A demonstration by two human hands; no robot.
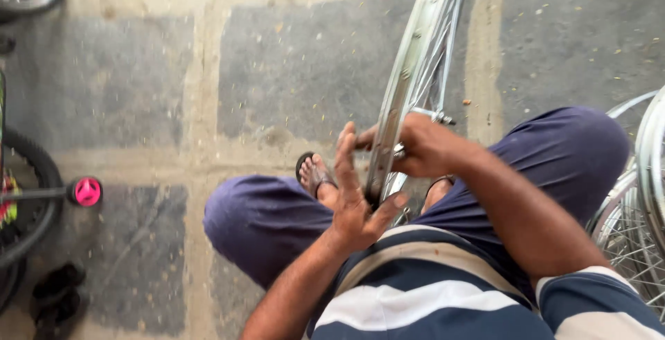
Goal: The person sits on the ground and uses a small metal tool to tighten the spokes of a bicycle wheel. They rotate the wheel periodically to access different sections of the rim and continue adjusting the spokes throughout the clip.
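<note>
You are looking down at a floor (125,84) of large grey stone slabs with wide, pale, sandy joints between them. Small bits of debris speck the slabs, thickest toward the upper right of the frame. At the lower left a pair of dark sandals (57,297) lies on it. At the left edge a black bicycle tyre (31,194) rests on the floor.

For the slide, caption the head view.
Seated person steadies a bare wheel rim with left hand and right hand.
</note>
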